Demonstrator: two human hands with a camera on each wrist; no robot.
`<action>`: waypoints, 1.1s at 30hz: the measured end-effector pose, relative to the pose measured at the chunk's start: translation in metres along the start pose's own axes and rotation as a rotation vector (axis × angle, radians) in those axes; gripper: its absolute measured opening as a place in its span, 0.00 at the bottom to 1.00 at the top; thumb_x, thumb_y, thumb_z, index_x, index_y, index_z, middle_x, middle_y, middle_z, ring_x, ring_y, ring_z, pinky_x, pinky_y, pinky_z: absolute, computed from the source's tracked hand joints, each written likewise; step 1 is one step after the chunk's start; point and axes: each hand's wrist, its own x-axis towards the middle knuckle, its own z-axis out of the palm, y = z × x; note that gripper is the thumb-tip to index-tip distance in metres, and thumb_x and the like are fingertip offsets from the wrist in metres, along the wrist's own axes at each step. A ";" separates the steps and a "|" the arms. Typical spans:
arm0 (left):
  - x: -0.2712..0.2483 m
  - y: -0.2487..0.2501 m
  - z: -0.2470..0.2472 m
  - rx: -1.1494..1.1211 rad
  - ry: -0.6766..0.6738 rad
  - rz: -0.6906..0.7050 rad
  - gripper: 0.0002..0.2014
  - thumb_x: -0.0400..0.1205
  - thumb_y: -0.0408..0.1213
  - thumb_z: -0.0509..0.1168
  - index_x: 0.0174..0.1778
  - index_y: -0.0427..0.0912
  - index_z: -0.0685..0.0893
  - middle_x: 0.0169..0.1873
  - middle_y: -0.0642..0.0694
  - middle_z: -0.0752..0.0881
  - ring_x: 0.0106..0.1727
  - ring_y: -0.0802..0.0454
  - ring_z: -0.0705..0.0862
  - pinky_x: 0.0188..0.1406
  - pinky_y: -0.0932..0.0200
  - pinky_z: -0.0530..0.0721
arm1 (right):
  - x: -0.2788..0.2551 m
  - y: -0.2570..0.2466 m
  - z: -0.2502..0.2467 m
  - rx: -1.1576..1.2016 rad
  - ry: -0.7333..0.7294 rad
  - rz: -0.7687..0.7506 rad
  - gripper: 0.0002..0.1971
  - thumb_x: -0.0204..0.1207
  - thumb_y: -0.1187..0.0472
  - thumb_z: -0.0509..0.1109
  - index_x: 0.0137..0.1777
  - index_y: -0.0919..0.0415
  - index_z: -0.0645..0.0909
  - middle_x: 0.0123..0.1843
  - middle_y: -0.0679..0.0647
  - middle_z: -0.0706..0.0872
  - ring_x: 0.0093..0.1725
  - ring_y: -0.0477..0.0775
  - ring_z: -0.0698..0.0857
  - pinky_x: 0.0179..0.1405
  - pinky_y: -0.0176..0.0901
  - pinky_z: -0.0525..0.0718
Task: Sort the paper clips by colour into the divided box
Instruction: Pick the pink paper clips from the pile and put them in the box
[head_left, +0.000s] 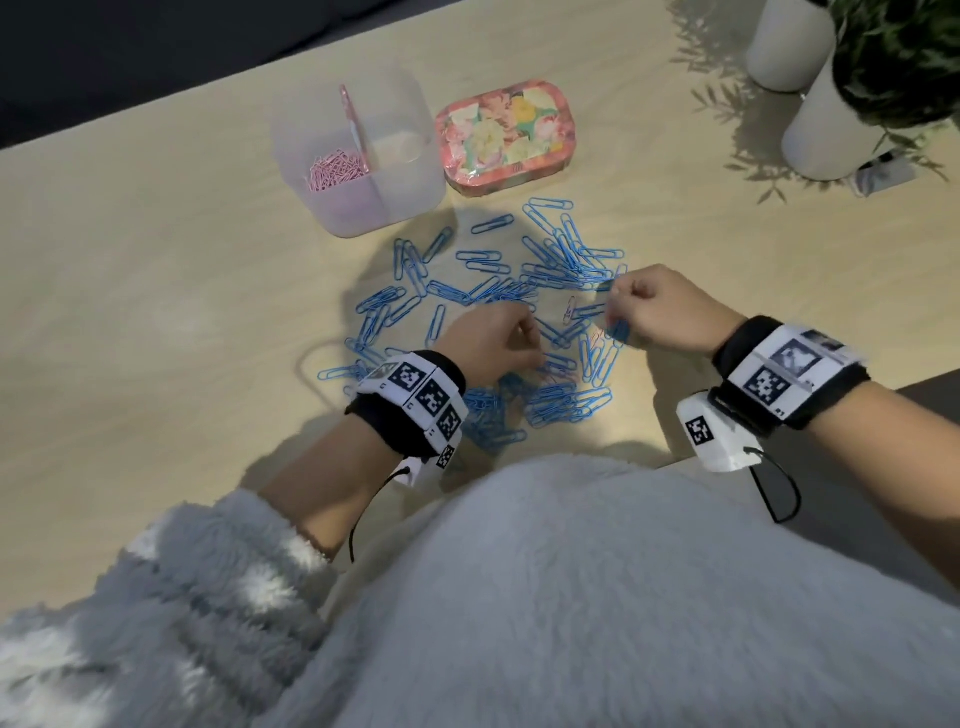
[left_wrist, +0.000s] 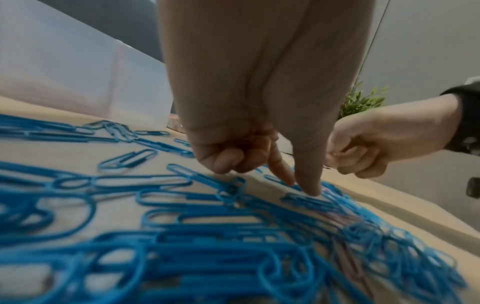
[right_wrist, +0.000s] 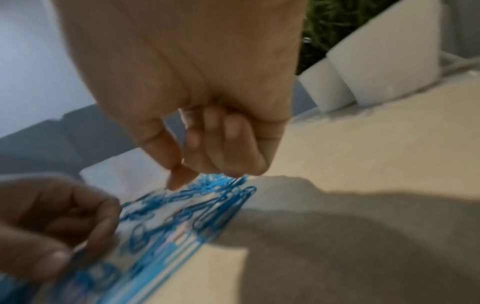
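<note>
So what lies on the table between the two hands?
In the head view, blue paper clips and at least one pink clip lie scattered on the table between the left hand and the right hand.

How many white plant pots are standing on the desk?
2, both at the desk's far right corner: one pot further back, the other pot in front of it, leaves spilling over both. More may stand beyond the picture's edge.
</note>
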 end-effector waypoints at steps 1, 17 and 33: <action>0.000 -0.001 0.002 0.047 -0.008 0.019 0.08 0.74 0.41 0.71 0.43 0.43 0.83 0.43 0.48 0.85 0.45 0.49 0.82 0.46 0.55 0.78 | -0.003 0.002 0.003 -0.132 -0.017 -0.038 0.08 0.73 0.61 0.66 0.33 0.59 0.82 0.24 0.46 0.80 0.23 0.39 0.77 0.30 0.39 0.74; -0.005 0.003 0.009 0.188 -0.031 0.130 0.08 0.75 0.42 0.70 0.49 0.46 0.86 0.40 0.50 0.75 0.49 0.48 0.80 0.45 0.54 0.77 | -0.008 0.029 0.012 -0.095 0.155 -0.069 0.10 0.67 0.58 0.78 0.48 0.55 0.89 0.22 0.47 0.70 0.25 0.51 0.68 0.34 0.44 0.67; -0.005 0.006 0.010 0.240 -0.014 0.153 0.08 0.76 0.39 0.68 0.49 0.42 0.84 0.49 0.44 0.81 0.51 0.46 0.82 0.47 0.57 0.74 | -0.002 0.028 -0.006 0.547 0.062 -0.001 0.11 0.76 0.75 0.63 0.36 0.60 0.79 0.21 0.50 0.81 0.15 0.40 0.72 0.16 0.30 0.70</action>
